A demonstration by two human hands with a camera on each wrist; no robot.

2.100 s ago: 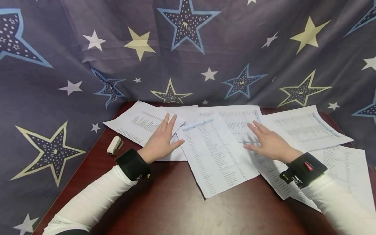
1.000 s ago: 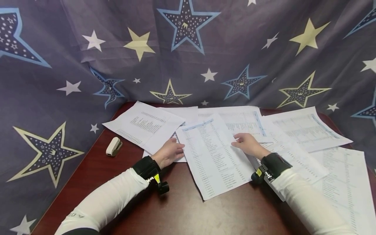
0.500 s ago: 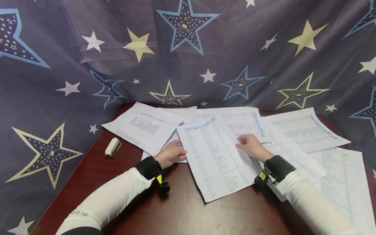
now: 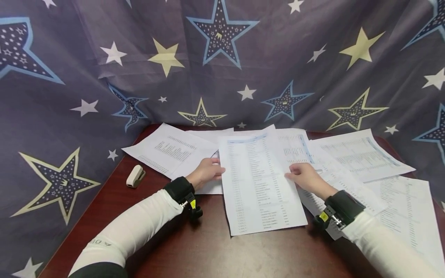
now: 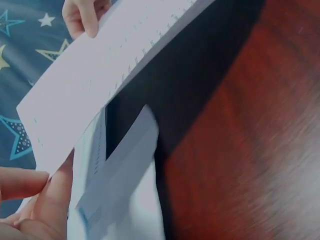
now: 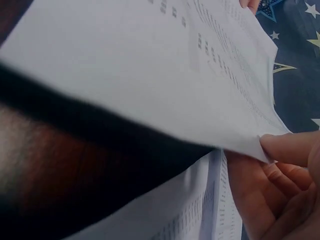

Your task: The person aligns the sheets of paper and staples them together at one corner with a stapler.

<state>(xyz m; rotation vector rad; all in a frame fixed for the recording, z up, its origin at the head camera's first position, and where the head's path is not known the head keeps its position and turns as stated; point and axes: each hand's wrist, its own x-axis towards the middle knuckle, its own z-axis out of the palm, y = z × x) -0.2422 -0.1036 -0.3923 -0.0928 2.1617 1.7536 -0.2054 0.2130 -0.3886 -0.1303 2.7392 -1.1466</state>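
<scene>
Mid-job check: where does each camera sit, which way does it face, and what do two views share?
Head: worn on the head, facing forward and down over the table to the starry curtain; left hand, right hand and white sleeves show.
Left wrist: worn there, facing the left hand's pinch on the held sheet; right hand shows at the top.
Right wrist: worn there, facing the right hand's pinch; some of the left hand shows at the top.
Shared: both wrist views show the held sheet and starry curtain.

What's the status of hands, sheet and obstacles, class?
Left hand, right hand pinching printed sheet by opposite edges. Held above table. Loose papers around, possibly in way.
</scene>
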